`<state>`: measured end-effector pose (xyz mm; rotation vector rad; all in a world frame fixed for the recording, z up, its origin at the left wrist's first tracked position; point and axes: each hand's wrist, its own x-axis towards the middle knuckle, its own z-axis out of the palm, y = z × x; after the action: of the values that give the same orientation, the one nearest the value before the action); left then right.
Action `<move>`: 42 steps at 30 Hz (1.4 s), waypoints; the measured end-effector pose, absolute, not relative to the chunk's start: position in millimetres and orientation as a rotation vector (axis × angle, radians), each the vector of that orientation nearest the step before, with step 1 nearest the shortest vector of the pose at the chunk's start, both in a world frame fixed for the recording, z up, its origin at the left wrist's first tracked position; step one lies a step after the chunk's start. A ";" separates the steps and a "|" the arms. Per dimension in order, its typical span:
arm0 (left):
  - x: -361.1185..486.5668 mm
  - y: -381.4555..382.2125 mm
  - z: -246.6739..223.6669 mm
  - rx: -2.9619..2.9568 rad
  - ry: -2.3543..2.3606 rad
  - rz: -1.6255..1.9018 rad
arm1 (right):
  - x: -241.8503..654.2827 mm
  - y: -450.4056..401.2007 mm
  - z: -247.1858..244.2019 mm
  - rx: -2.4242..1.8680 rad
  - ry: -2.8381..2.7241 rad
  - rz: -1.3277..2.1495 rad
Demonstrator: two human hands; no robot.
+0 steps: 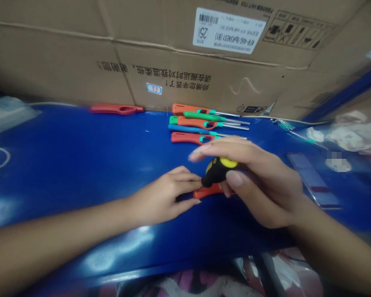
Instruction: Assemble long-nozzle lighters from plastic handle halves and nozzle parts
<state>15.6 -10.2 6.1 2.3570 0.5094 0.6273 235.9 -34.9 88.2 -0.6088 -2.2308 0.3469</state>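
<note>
Black-and-yellow plastic piece (218, 171) sits in my right hand (259, 181), thumb and fingers closed around it, out on the blue tabletop (80, 165) a little right of centre. An orange-red plastic handle (207, 191) lies right under it, though I can't tell whether the two are joined. My left hand (163, 198) is narrowed, its fingertips touching the piece's left end and its thumb beside the handle; whether it's gripping, I can't tell. Just beyond my hands, long-nosed utility lighters (204, 123) in orange, green, blue and red lie side by side, metal nozzles pointing right. Farther left, a lone red handle (116, 109) rests against a cardboard carton (142, 53) at the far edge, and to my right lies a smartphone (312, 180) — screen up, beside crumpled plastic (355, 132).
</note>
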 end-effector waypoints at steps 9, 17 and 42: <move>15.1 -9.0 6.0 2.339 0.490 0.603 | 244.0 -33.9 98.3 -0.667 -2.357 0.214; 15.5 -9.2 7.1 2.329 0.491 0.614 | 244.4 -31.3 93.7 -0.652 -2.326 0.131; 16.2 -9.2 7.3 2.360 0.503 0.623 | 243.3 -28.4 89.6 -0.551 -2.234 0.288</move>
<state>16.2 -9.2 7.3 2.3596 0.5033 0.6225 243.3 -28.4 89.6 -0.5514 -2.2339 0.2876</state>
